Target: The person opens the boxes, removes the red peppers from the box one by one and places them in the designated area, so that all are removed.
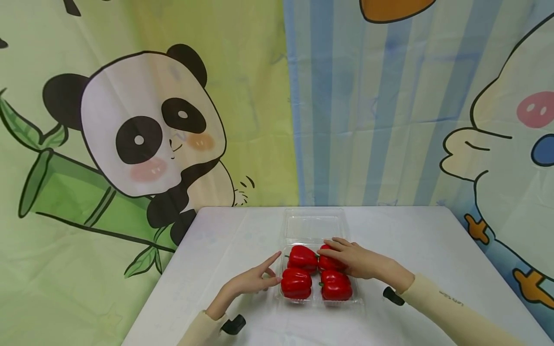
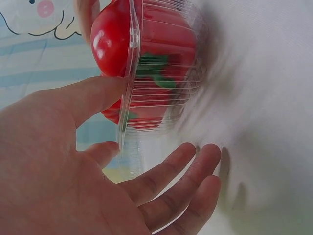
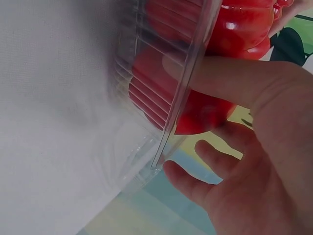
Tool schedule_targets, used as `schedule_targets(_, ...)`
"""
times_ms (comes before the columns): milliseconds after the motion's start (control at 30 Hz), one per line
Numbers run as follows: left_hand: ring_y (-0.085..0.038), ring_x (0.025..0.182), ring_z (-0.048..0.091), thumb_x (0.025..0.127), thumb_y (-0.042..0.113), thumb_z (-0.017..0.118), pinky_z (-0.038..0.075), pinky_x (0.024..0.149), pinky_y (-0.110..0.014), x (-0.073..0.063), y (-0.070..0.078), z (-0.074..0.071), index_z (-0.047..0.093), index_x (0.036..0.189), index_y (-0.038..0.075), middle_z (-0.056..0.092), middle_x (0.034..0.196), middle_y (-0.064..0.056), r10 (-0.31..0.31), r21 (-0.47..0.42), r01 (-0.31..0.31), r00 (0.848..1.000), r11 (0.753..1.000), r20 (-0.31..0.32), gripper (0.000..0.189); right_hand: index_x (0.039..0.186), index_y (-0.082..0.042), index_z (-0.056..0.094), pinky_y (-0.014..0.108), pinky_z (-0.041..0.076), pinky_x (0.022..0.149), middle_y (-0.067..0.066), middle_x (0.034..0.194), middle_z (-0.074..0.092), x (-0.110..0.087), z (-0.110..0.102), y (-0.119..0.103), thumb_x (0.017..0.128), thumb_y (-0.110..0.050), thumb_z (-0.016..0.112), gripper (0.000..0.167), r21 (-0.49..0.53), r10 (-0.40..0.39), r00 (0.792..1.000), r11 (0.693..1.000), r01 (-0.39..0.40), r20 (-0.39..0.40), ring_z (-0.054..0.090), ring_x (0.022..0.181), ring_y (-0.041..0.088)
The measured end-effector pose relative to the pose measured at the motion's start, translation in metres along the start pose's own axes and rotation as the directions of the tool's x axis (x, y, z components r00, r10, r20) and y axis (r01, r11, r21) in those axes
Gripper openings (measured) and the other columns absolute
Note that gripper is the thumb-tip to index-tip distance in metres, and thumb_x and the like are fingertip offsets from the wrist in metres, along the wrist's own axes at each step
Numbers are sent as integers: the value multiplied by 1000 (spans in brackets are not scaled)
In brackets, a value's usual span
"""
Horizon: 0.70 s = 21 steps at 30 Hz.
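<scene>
A clear plastic box [image 2: 133,41] stands on the white table, its hinged lid [image 1: 315,226] folded back. Inside sit several glossy red bell peppers. My right hand [image 1: 357,260] lies over the back right pepper [image 1: 328,263]; in the right wrist view its thumb reaches inside the box wall, against that pepper [image 3: 203,115], with fingers around the far side. My left hand [image 1: 251,282] is beside the box, thumb and index fingertips at its rim and the other fingers loosely extended. The back left [image 1: 302,258], front left [image 1: 296,283] and front right [image 1: 336,287] peppers fill the other compartments.
The white table [image 1: 402,240] extends around the box on both sides. Behind it hangs a printed curtain with a panda [image 1: 151,125] and blue stripes. Each wrist bears a black band device, such as the one on the left wrist [image 1: 233,325].
</scene>
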<state>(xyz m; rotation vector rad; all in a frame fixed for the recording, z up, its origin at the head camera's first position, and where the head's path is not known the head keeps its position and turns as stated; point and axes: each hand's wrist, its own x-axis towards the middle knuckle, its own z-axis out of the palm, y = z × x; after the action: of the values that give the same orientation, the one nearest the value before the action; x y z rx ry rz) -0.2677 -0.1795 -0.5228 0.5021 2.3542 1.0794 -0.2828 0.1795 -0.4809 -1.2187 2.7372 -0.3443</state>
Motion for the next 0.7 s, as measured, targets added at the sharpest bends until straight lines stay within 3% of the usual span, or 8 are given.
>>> schedule_targets(233, -23, 85, 63, 95, 42, 65, 54, 71, -40, 0, 1, 0, 19, 161, 31, 61, 121, -11, -3, 0, 3, 1000, 1000, -1, 82, 152, -18, 41, 67, 46, 98, 20, 154, 42, -2, -4, 2, 81, -5, 80, 82, -30, -41, 999, 999, 41, -19, 37, 140, 49)
schedule_targets(700, -23, 84, 62, 95, 41, 64, 54, 71, -40, 0, 0, 1, 18, 162, 30, 61, 122, -11, -2, 6, 2, 1000, 1000, -3, 81, 154, -21, 39, 67, 45, 99, 17, 155, 42, -2, -14, 0, 82, -7, 81, 85, -2, -2, 1000, 1000, 2, 6, 39, 139, 46)
